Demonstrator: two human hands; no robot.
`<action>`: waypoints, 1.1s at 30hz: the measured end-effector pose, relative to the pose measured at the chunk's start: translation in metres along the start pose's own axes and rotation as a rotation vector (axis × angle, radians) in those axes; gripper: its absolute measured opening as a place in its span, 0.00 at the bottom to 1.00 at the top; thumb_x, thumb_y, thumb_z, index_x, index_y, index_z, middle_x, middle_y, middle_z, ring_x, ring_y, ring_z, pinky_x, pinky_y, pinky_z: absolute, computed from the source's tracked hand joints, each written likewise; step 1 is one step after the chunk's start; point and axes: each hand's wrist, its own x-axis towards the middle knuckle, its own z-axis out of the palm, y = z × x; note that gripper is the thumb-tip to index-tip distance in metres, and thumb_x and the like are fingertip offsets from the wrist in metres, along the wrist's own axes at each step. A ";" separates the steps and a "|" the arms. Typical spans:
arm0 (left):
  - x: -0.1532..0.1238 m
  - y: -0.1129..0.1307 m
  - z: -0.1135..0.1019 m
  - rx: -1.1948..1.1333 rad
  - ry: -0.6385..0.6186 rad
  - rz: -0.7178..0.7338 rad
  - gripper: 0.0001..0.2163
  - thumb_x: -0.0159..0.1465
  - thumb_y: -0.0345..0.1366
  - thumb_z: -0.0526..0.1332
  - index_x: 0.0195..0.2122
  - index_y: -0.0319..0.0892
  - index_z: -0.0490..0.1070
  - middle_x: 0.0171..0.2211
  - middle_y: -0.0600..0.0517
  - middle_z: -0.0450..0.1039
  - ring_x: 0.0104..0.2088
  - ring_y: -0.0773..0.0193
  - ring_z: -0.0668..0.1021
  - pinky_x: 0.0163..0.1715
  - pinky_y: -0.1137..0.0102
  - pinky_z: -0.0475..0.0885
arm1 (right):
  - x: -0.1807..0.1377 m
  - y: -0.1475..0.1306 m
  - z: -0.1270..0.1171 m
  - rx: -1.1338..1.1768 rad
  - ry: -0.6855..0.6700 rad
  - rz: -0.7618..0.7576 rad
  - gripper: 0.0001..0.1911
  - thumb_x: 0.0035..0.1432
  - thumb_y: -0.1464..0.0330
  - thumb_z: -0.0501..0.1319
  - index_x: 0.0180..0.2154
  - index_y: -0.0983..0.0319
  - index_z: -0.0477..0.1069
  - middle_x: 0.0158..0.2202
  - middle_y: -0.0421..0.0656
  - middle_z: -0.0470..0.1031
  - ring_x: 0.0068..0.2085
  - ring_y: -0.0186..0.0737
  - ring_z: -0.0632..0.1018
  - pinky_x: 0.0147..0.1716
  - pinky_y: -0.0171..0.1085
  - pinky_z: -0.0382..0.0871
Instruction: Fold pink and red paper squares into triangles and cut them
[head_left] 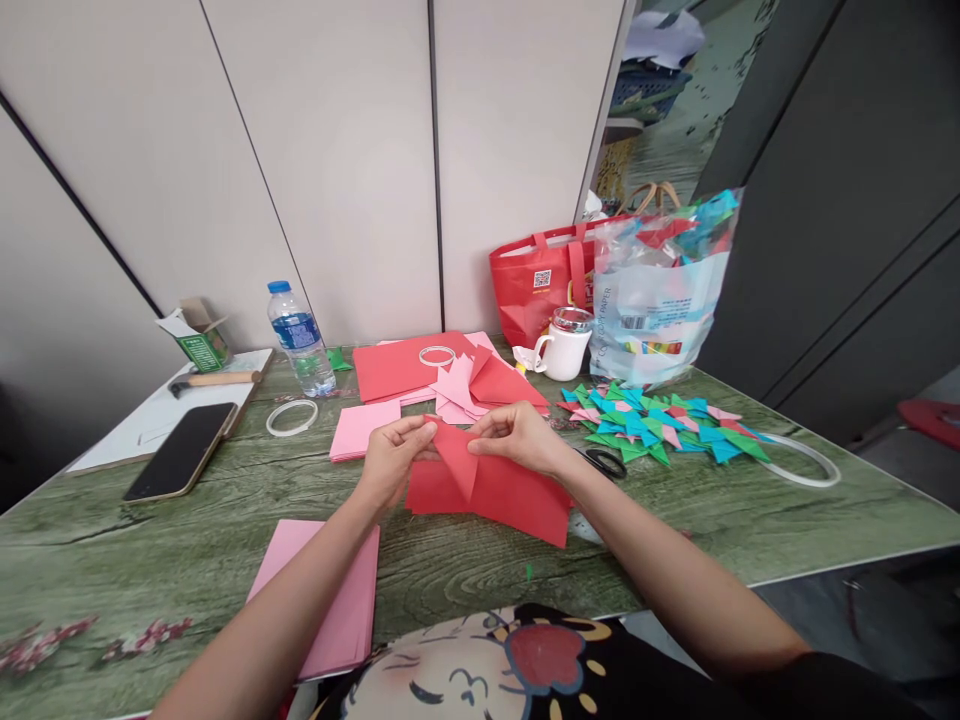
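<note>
A folded piece of red paper (pixel 457 460) is pinched between my two hands above the middle of the table. My left hand (pixel 396 455) grips its left edge with thumb and fingers closed. On the other side, my right hand (pixel 519 437) pinches its upper right edge. Beneath lie red paper sheets (pixel 525 500). Just behind my hands are folded pink pieces (pixel 456 390), and a stack of pink squares (pixel 364 428) sits to the left. Near my left forearm rests a larger pink paper stack (pixel 341 600), partly covered by the arm. Black-handled scissors (pixel 606 462) lie beside my right wrist.
Leftward are a phone (pixel 184 450), a hammer (pixel 214 379), a small green box (pixel 199 340), a water bottle (pixel 300 340) and a tape roll (pixel 292 418). Rightward stand a white mug (pixel 568 345), a red bag (pixel 525 285), a plastic bag (pixel 652 300) and colourful folded paper pieces (pixel 660 425).
</note>
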 end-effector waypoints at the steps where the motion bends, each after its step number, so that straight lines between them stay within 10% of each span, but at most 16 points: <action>1: 0.000 0.000 -0.001 0.001 -0.006 -0.002 0.12 0.49 0.38 0.66 0.31 0.36 0.74 0.27 0.48 0.77 0.26 0.63 0.77 0.31 0.67 0.73 | 0.000 0.001 0.000 -0.002 0.000 -0.002 0.16 0.36 0.62 0.68 0.27 0.67 0.74 0.23 0.41 0.74 0.24 0.32 0.72 0.25 0.32 0.64; 33: 0.003 -0.002 -0.002 -0.061 0.112 -0.008 0.11 0.45 0.39 0.68 0.23 0.36 0.74 0.21 0.50 0.75 0.23 0.62 0.77 0.27 0.67 0.73 | 0.001 0.003 -0.006 0.014 -0.046 -0.020 0.16 0.34 0.62 0.69 0.27 0.66 0.75 0.24 0.42 0.76 0.25 0.34 0.74 0.25 0.32 0.66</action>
